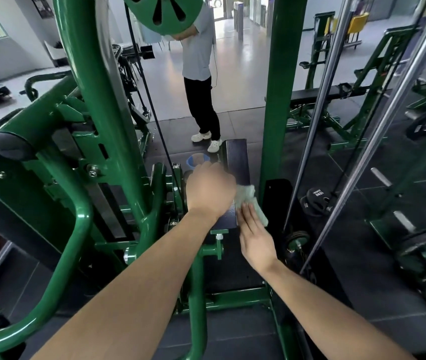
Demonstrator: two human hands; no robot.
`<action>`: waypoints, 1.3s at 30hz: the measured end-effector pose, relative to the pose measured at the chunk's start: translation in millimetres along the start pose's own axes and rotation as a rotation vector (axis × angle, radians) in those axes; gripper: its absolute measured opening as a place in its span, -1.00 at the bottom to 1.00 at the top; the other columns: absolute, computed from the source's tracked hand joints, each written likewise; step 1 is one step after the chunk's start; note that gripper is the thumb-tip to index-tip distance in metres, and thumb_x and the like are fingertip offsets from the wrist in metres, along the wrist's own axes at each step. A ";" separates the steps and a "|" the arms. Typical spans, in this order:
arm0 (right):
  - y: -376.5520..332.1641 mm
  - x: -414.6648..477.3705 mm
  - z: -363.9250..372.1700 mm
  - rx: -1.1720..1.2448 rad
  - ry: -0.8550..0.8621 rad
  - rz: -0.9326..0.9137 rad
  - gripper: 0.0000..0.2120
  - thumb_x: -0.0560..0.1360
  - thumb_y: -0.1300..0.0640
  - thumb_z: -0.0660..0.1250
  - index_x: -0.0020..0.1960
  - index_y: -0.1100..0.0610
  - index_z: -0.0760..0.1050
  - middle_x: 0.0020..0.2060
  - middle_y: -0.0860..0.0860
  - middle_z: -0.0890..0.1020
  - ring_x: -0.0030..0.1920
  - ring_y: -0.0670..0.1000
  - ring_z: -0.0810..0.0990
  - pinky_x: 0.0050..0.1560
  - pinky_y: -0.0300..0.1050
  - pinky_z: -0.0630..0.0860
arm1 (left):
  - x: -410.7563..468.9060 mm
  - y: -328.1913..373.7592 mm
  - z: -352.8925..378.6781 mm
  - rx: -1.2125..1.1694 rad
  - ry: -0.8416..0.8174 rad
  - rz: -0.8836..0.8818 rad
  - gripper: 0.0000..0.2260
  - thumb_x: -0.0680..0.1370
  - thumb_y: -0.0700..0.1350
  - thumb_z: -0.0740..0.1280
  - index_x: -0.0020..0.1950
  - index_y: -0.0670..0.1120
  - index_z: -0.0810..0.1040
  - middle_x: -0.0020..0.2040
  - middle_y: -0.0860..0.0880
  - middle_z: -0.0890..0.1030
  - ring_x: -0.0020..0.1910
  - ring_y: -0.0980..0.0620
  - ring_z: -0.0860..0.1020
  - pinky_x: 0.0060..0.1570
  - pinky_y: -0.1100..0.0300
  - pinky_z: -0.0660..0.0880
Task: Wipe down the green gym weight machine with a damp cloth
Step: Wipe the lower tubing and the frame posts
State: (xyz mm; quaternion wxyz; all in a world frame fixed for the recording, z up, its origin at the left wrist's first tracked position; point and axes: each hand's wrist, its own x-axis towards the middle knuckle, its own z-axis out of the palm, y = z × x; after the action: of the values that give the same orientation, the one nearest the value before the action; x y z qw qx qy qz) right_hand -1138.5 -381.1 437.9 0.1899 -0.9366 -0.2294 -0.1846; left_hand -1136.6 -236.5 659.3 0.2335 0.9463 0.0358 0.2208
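- My right hand point(254, 237) presses the cloth point(249, 201) flat against the machine's point(102, 100) dark pad point(237, 162), fingers point(248, 216) straight.
- My left hand point(210, 190) reaches over the pad's left edge; whether its fingers curl around anything, I cannot tell.
- A blue bucket point(197, 160) sits on the floor just beyond my left hand.
- A person point(201, 74) stands behind the machine.
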 end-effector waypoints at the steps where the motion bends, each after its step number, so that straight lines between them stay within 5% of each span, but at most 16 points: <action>1: -0.3 -12.0 2.9 -0.007 -0.009 -0.011 -0.43 0.66 0.24 0.12 0.65 0.25 0.10 0.65 0.17 0.09 0.67 0.13 -0.06 0.66 -0.05 -0.05 | -0.1 0.6 -0.9 0.001 0.004 0.003 -0.81 0.54 -0.05 0.31 -0.19 -0.12 0.58 -0.16 -0.03 0.55 -0.09 -0.05 0.46 -0.09 0.06 0.43; 6: 1.5 24.0 -21.9 -0.042 -0.010 -0.077 -0.49 0.70 0.15 0.07 0.62 0.25 0.20 0.63 0.17 0.18 0.67 0.12 -0.01 0.62 0.04 0.16 | -0.5 2.6 -3.1 -0.019 0.004 -0.001 -0.82 0.53 -0.07 0.30 -0.25 -0.10 0.52 -0.22 0.02 0.50 -0.13 -0.04 0.45 -0.14 0.07 0.39; 11: 2.3 108.6 -59.1 0.062 0.086 0.014 -0.51 0.66 0.19 0.27 0.57 0.27 0.33 0.59 0.16 0.30 0.64 0.12 0.11 0.54 -0.06 0.32 | -0.3 2.6 -3.1 -0.027 0.001 -0.008 -0.81 0.53 -0.07 0.29 -0.25 -0.10 0.52 -0.22 0.01 0.52 -0.12 -0.07 0.49 -0.11 0.04 0.47; 18: -5.1 12.5 -13.4 0.021 0.039 0.035 -0.44 0.66 0.19 0.16 0.63 0.25 0.18 0.65 0.15 0.11 0.67 0.11 -0.04 0.64 -0.02 0.11 | -1.2 0.8 -2.5 -0.044 -0.006 -0.008 -0.80 0.52 -0.04 0.24 -0.27 -0.08 0.48 -0.25 0.02 0.51 -0.17 -0.06 0.48 -0.17 0.05 0.43; 21: -10.3 -40.9 2.8 0.043 -0.010 0.025 -0.44 0.62 0.21 0.20 0.61 0.26 0.24 0.66 0.12 0.10 0.67 0.12 0.01 0.61 -0.09 0.17 | -1.0 -0.3 -2.6 -0.035 0.017 0.005 -0.78 0.53 -0.04 0.24 -0.30 -0.07 0.43 -0.28 0.01 0.50 -0.22 -0.06 0.46 -0.23 0.08 0.32; 24: -11.8 -46.4 5.9 -0.005 -0.032 0.025 -0.52 0.65 0.19 0.20 0.55 0.27 0.35 0.65 0.11 0.12 0.67 0.13 0.04 0.64 -0.15 0.01 | -2.1 1.1 -4.7 -0.036 0.016 0.007 -0.75 0.54 -0.04 0.22 -0.34 -0.02 0.34 -0.32 0.04 0.46 -0.25 -0.04 0.43 -0.22 0.08 0.30; 28: -11.0 -12.5 -13.5 0.137 0.039 0.019 -0.54 0.66 0.15 0.26 0.53 0.24 0.38 0.65 0.03 0.15 0.66 0.04 0.08 0.59 -0.19 0.16 | -2.7 4.2 -7.2 -0.026 0.016 0.022 -0.77 0.50 0.00 0.14 -0.36 0.03 0.24 -0.35 0.05 0.42 -0.29 -0.05 0.43 -0.21 0.05 0.36; 36: -7.2 140.1 -63.7 0.150 0.104 0.010 -0.41 0.69 0.18 0.18 0.67 0.18 0.08 0.66 0.03 0.07 0.67 0.02 -0.08 0.66 -0.02 0.03 | 1.1 -0.8 0.3 0.006 0.048 0.013 -0.78 0.51 -0.06 0.25 -0.32 -0.04 0.36 -0.33 0.03 0.45 -0.28 -0.05 0.43 -0.19 0.03 0.42; 39: -7.7 188.8 -79.1 0.072 0.131 0.036 -0.46 0.66 0.20 0.19 0.62 0.22 0.23 0.61 0.11 0.27 0.65 0.11 0.11 0.63 -0.03 0.10 | 2.3 -1.2 1.5 0.009 0.055 0.006 -0.77 0.51 -0.09 0.30 -0.32 -0.05 0.36 -0.33 0.03 0.44 -0.28 -0.05 0.41 -0.20 0.04 0.36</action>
State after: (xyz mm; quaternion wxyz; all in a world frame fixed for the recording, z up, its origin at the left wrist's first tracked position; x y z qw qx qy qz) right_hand -1006.7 -341.7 589.8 0.2414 -0.9190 -0.2059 -0.2338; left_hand -1133.9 -235.6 658.5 0.2276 0.9410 0.0406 0.2473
